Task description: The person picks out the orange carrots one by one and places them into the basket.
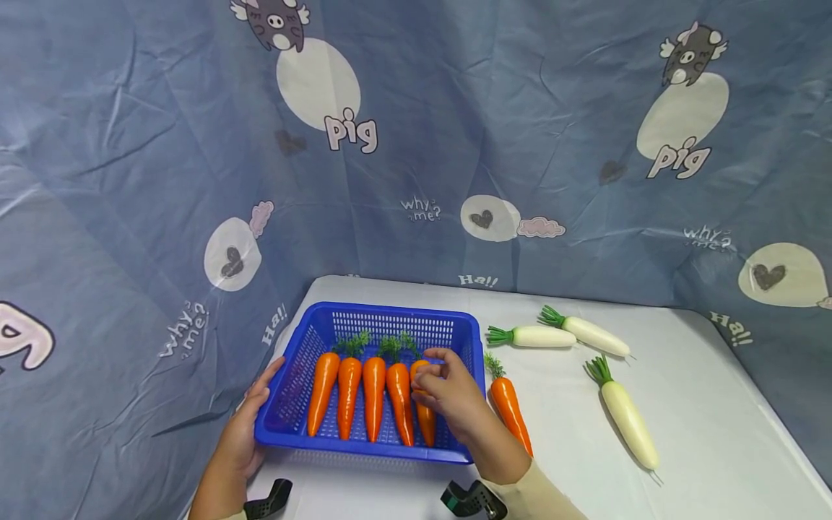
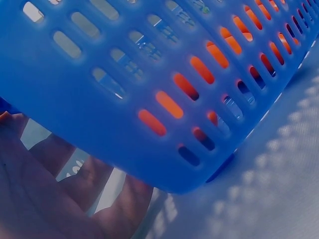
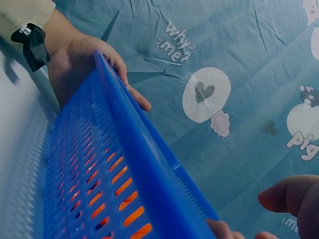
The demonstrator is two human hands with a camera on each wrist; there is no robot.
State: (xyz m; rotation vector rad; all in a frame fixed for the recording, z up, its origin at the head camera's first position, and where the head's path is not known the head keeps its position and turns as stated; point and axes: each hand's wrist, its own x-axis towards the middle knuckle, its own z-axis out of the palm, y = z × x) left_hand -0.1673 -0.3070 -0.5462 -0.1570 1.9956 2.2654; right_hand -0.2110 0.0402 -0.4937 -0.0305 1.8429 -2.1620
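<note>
A blue plastic basket (image 1: 370,453) holds several orange carrots (image 1: 373,397) with green tops, lying side by side. My left hand (image 1: 243,430) rests against the outside of its left wall; in the left wrist view, that hand's spread fingers (image 2: 92,181) touch the slotted blue side. Over the rightmost carrot in the basket (image 1: 425,426) hovers my right hand (image 1: 455,397), fingers bent and partly covering the carrot's upper end. In the right wrist view, the right thumb (image 3: 281,196) stands apart from the fingertips beyond the rim, and no carrot shows between them.
Just right of the basket, another carrot (image 1: 511,412) lies on the white tabletop (image 1: 559,433). Three white radishes with green tops lie farther right: one radish (image 1: 542,336), a second radish (image 1: 598,336) behind it, and a third radish (image 1: 630,426) nearer. A blue patterned cloth (image 1: 416,159) hangs behind.
</note>
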